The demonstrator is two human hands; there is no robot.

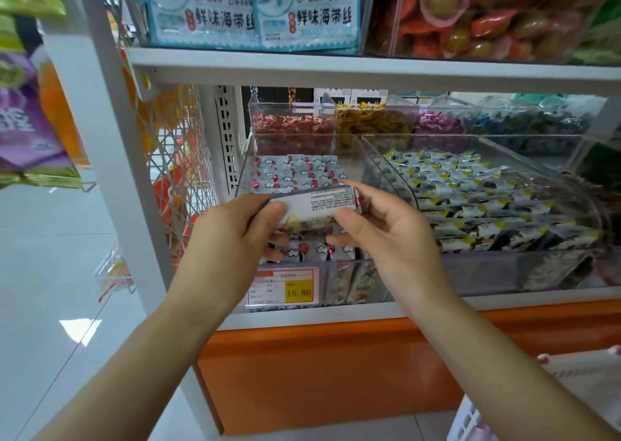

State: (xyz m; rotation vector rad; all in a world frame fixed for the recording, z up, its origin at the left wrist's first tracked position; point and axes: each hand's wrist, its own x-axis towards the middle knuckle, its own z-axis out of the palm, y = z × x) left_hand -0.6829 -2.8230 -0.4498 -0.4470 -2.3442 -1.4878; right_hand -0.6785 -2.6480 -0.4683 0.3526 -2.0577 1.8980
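Here, left hand (235, 228) & right hand (379, 235) hold snack pkt (319, 205) over bin (245, 168).

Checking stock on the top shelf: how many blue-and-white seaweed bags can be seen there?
2. One seaweed bag stands at the left of the top shelf, the other right beside it on its right; more may be hidden behind them.

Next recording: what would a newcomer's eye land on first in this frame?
Both hands at centre: the left hand and right hand pinch the ends of a small snack packet, printed back up, above a clear bin of cloud-printed packets. Just below the hands, a price tag with yellow 15.80 stands out; yellow-and-black packets lie in rows to the right.
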